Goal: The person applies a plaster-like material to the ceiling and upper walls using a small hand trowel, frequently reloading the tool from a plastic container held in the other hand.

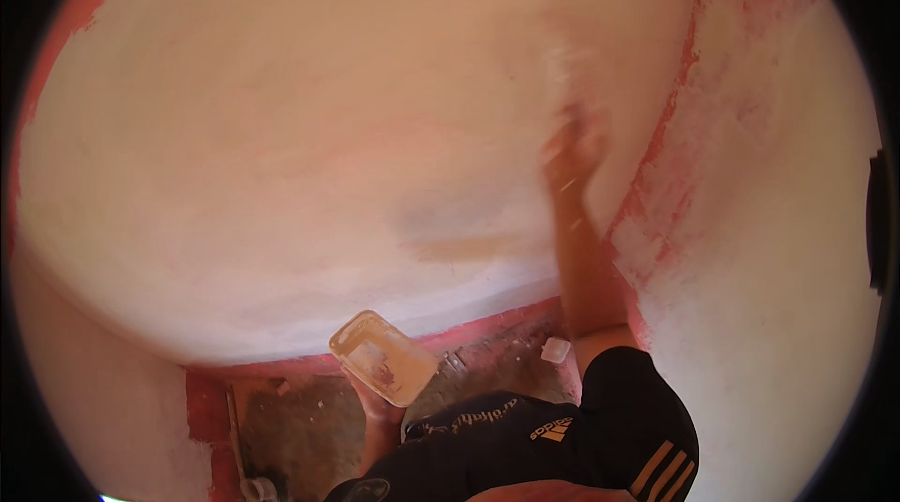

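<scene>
My left hand [375, 404] grips a rectangular plastic tub [410, 366] from its near side and below. The tub is tilted, and pale paint coats its inside. Up against the wall [328, 108], at the right, my right hand [574, 150] is raised with the arm stretched out. Motion smears its fingers; they seem closed around a pale, brush-like tool [562, 71], too blurred to name for certain. Whitish paint covers most of the wall, with pink showing through in patches and red left along the edges.
A side wall [769, 146], partly whitened over red, meets the front wall at the right. Below, the dirty floor [300, 436] holds a small white container [555, 349] near the corner. A thin stick [233, 432] stands by the red lower wall at left.
</scene>
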Tool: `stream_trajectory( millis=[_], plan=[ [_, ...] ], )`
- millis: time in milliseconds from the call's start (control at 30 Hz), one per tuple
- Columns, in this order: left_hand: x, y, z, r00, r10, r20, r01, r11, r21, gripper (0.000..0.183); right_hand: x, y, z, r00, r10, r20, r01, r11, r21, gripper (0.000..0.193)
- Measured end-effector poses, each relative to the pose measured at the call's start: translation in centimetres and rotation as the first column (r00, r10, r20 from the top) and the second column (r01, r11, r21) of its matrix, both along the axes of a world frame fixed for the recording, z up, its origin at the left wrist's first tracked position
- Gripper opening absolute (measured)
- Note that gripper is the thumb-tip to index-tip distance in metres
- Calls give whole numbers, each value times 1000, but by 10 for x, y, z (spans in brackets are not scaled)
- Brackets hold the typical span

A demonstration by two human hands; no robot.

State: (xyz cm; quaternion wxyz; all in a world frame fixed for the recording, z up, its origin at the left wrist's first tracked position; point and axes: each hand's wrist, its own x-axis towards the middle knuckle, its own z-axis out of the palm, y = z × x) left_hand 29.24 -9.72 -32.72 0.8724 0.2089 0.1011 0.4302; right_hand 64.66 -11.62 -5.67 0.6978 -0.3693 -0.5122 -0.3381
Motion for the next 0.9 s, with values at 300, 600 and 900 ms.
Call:
stream_trajectory(
  millis=[300, 600, 900],
  plan=[
    [-37, 31, -7, 998, 49, -31, -48, 998, 32, 71, -48, 54, 33, 951, -300, 73, 292, 951, 105, 44],
    [-36, 7, 29, 1000, -19, -6, 20, 998, 63, 76, -76, 34, 24, 989, 45, 141, -18, 982, -188, 51],
    [-33, 10, 20, 996, 52, -69, -46, 996, 82, 80, -41, 55, 76, 926, -377, 31, 375, 926, 50, 49]
  ],
)
